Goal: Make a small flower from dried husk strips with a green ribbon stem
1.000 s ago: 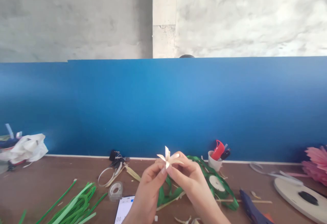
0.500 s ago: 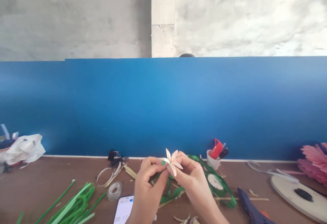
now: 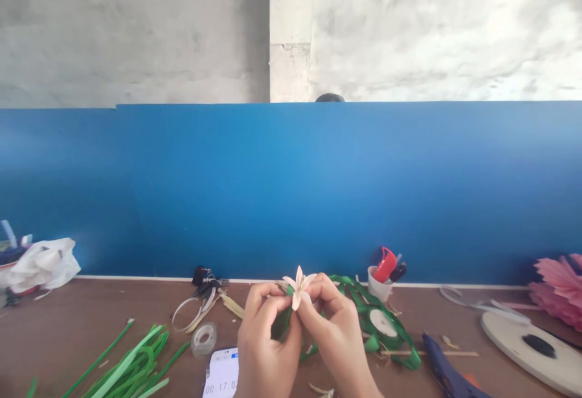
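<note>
A pale pinkish-white artificial flower (image 3: 297,289) with pointed petals faces up between my two hands, above the table. My right hand (image 3: 339,319) pinches it from the right, thumb and fingers closed at its petals and base. On the other side, my left hand (image 3: 270,331) is closed with its fingertips against the flower. Green ribbon (image 3: 290,291) shows at the left fingertips, and more green is visible behind that hand. The flower's underside and the exact grip are hidden by the fingers.
Behind the hands lies a spool (image 3: 382,323) with loose green ribbon, near a white cup (image 3: 379,289) of tools. A glue gun (image 3: 448,368) and round board (image 3: 531,343) are at right. Green pipe cleaners (image 3: 136,364), clear tape (image 3: 203,338) and a phone (image 3: 221,374) lie left.
The flower has turned so its face points more toward me and has shifted slightly left. My right hand has moved left with it, closer to my left hand.
</note>
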`<state>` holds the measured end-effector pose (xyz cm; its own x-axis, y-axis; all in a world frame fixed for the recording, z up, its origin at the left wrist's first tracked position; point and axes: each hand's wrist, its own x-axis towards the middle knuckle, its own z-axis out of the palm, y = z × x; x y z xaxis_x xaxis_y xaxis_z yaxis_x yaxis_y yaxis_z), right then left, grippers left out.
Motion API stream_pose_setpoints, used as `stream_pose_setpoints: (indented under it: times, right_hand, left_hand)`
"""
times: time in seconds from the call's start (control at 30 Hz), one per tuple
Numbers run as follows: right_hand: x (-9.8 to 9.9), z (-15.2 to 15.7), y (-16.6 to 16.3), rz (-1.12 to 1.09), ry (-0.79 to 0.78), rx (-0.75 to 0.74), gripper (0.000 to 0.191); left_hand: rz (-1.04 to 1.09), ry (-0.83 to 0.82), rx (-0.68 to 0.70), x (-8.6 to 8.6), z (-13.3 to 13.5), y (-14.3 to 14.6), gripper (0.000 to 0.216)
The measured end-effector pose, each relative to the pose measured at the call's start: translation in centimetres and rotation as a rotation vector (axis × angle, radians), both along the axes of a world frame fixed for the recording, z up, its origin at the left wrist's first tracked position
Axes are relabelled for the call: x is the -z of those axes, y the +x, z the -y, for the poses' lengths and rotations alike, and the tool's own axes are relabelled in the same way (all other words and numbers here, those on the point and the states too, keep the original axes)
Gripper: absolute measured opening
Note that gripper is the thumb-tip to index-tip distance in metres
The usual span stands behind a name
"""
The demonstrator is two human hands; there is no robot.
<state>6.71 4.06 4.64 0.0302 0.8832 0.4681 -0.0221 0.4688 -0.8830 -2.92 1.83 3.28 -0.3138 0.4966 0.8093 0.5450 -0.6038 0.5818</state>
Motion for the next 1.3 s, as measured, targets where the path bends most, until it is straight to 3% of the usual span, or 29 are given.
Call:
stream_pose_setpoints:
  times: [0.27, 0.47, 0.53, 0.67, 0.73, 0.9, 1.03, 1.17, 1.3]
  right_hand:
    - [-0.2, 0.1, -0.1, 0.037, 0.049, 0.066, 0.017]
    - [-0.2, 0.3, -0.3, 0.011, 0.012, 0.056, 0.017]
    - [-0.2, 0.1, 0.0, -0.059, -0.035, -0.020, 0.018]
    - [-0.2, -0.5, 1.0, -0.243, -0.211, -0.380, 0.018]
    - [-0.3, -0.6, 1.5, -0.293, -0.280, -0.485, 0.017]
    - [-0.7, -0.4, 2.3, -0.310, -0.248, -0.507, 0.012]
    - [-1.2, 0.1, 2.2, -0.335, -0.226, -0.519, 0.019]
    - [-1.6, 0.7, 1.7, -0.351, -0.212, -0.486, 0.024]
    - [-2.0, 0.8, 1.7, -0.338, -0.306, -0.553, 0.026]
  left_hand:
    - [0.195, -0.144, 0.125, -0.3, 0.1, 0.2, 0.019]
    - [0.154, -0.055, 0.087, -0.3, 0.2, 0.3, 0.015]
    - [0.177, -0.098, 0.138, -0.4, 0.3, 0.2, 0.014]
    - [0.273, -0.309, 0.379, -1.2, 0.5, -0.5, 0.010]
    - [0.281, -0.379, 0.485, -1.6, 0.6, -0.9, 0.011]
    - [0.249, -0.418, 0.617, -2.0, 0.6, -1.3, 0.011]
    - [0.228, -0.335, 0.552, -1.5, 1.0, -0.9, 0.014]
    - [0.354, -0.308, 0.500, -1.3, 1.2, -0.4, 0.015]
    - [0.562, -0.505, 0.740, -1.8, 0.8, -1.1, 0.021]
